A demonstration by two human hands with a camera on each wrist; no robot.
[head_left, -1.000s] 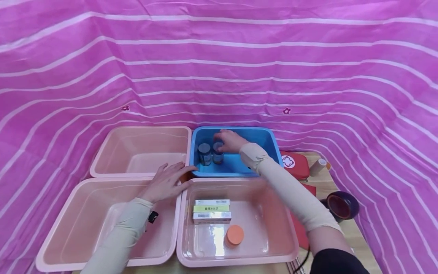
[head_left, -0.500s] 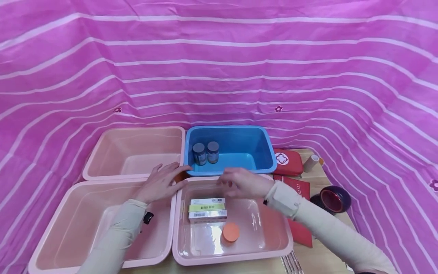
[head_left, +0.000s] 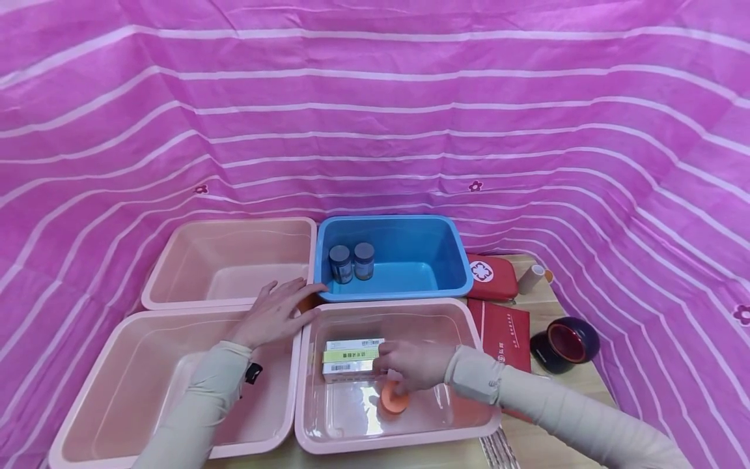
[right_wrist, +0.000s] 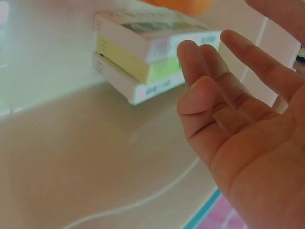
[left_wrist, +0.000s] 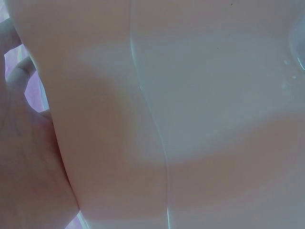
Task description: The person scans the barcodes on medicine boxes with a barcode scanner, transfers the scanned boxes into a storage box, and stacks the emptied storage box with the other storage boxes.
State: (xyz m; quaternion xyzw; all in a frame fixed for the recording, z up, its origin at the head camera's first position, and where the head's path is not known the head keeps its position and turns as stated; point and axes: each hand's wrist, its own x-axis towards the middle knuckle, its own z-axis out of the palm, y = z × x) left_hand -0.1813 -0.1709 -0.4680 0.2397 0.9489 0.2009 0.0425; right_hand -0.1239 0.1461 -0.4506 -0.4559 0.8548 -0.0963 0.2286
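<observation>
My right hand (head_left: pixel 406 369) reaches into the near right pink bin (head_left: pixel 480 365), its fingers loosely spread and holding nothing. It hovers over an orange round lid (head_left: pixel 391 403) and just right of three stacked medicine boxes (head_left: pixel 350 360). The right wrist view shows the hand (right_wrist: pixel 224 71) with straight fingers close to the boxes (right_wrist: pixel 147 67). My left hand (head_left: pixel 275 312) lies flat on the rims where the pink bins meet; in the left wrist view the hand (left_wrist: pixel 24 157) presses against a pink bin wall (left_wrist: pixel 190 119). Two dark jars (head_left: pixel 351 262) stand in the blue bin (head_left: pixel 451 260).
Two more pink bins, far left (head_left: pixel 176 260) and near left (head_left: pixel 117 391), hold nothing I can see. Right of the bins lie a red first-aid pouch (head_left: pixel 492 277), a red booklet (head_left: pixel 505 332), a dark bowl (head_left: pixel 565 344) and a small roll (head_left: pixel 532 279). Pink striped cloth surrounds the table.
My right hand let go of a jar in the blue bin, drew back and dropped into the near right pink bin beside the boxes. The left hand stayed put.
</observation>
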